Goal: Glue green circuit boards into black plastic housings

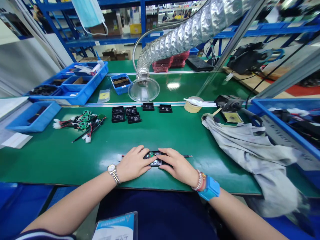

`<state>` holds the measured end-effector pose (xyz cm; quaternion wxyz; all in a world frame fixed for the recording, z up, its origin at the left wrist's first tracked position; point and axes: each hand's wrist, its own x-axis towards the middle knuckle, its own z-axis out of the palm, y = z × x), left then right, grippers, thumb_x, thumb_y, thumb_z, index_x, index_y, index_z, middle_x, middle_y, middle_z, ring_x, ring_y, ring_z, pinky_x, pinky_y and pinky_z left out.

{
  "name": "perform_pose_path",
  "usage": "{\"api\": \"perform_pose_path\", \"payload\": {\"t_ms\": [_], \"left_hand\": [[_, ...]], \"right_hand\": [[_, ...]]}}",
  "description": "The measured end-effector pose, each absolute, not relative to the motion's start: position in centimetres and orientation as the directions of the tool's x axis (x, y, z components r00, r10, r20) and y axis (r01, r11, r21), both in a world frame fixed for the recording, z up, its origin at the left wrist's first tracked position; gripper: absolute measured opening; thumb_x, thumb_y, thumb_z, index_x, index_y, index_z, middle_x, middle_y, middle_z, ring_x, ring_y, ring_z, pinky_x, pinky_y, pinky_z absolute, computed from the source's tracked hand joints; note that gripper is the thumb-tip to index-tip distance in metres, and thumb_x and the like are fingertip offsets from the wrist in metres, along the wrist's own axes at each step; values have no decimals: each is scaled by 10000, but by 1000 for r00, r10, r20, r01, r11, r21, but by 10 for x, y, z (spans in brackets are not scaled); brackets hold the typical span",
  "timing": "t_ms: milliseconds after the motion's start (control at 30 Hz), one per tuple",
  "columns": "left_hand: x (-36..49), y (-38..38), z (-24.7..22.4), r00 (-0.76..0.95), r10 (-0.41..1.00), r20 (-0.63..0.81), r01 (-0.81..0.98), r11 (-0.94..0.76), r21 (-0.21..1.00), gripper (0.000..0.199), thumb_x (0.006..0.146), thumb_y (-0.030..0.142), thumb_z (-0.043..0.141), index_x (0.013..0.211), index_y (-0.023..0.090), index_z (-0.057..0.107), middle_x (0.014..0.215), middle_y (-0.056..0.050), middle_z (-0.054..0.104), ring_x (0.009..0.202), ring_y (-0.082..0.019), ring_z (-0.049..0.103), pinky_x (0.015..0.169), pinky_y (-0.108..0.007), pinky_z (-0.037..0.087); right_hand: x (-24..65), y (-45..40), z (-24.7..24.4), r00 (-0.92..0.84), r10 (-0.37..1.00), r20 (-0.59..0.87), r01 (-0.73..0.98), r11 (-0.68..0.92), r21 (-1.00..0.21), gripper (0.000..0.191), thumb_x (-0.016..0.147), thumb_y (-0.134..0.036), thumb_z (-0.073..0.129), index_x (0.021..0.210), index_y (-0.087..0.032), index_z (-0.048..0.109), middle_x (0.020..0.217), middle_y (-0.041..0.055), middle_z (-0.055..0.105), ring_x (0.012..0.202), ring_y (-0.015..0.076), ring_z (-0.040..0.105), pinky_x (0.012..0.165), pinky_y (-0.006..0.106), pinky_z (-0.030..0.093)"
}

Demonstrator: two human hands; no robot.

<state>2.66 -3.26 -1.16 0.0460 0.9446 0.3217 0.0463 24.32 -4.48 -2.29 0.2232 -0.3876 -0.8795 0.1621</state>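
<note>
My left hand (133, 163) and my right hand (177, 166) press in from both sides on a small black plastic casing (153, 158), which lies on the green bench mat (50, 160). A green circuit board (151, 155) shows inside the casing, partly hidden by my fingers. A thin black wire (187, 156) runs out to the right beneath my right hand, and a white connector (120, 156) pokes out beyond my left hand. Further up the mat lie several black casings (125, 114) and a bundle of green boards with red and black wires (82, 123).
A crumpled grey cloth (250, 156) covers the mat's right side, near a masking tape roll (192, 105) and a black tool (231, 106). Blue parts trays (67, 83) stand at back left. A clear fume hood (143, 89) with silver ducting hangs over the shelf behind.
</note>
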Motion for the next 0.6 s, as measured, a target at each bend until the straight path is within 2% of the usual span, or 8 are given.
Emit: {"api": "perform_pose_path", "payload": {"t_ms": [100,200,300,400,467,500,600], "left_hand": [[28,-45,-9,800,599,25,596,-800,74,338,845,355,459,1164,244,465,1014,-101,495,920,-245,443,769,-399,412],[28,-67,-4,816,577,-22,576,-812,98,378,820,398,490,1160,234,467,931,-94,505,845,-232,458,702,-362,420],[28,-82,2,830,556,-43,553,-810,192,435,788,487,503,1157,258,475,867,-68,525,801,-218,474,667,-330,416],[17,-71,13,827,560,37,519,-789,329,450,785,525,491,1156,270,480,1000,-56,546,877,-198,497,749,-317,415],[0,-48,21,747,653,124,582,-733,353,402,813,487,472,1133,245,498,1120,-59,520,976,-194,486,833,-319,397],[-12,-34,23,667,727,162,658,-678,329,368,832,455,456,1113,225,512,1137,-69,516,1008,-204,477,859,-334,387],[-51,11,21,339,912,231,897,-388,213,307,842,355,447,1055,156,543,1078,-124,539,1015,-257,479,876,-401,378]], "right_hand": [[242,-55,-23,-644,718,263,591,686,-425,243,815,-235,532,1046,-182,585,1148,126,532,1010,230,527,861,410,457],[244,-75,-25,-694,676,248,551,721,-420,247,821,-203,501,1055,-189,578,1141,131,535,1018,228,531,847,388,473],[249,-91,-28,-722,648,244,518,739,-432,270,820,-189,486,1078,-183,567,1113,144,547,1017,225,538,814,351,495],[256,-90,-22,-790,600,124,481,733,-482,297,790,-206,537,1085,-205,573,1118,128,546,1007,216,550,824,323,491],[259,-75,-12,-829,557,49,457,726,-513,360,778,-263,565,1136,-235,547,1177,110,518,1034,217,537,854,329,475],[261,-63,-7,-838,545,35,451,727,-518,385,788,-294,554,1169,-249,524,1215,101,495,1062,219,519,872,340,464],[260,-13,5,-802,593,76,497,732,-466,350,858,-289,436,1198,-232,501,1278,96,447,1136,221,458,916,385,430]]}}
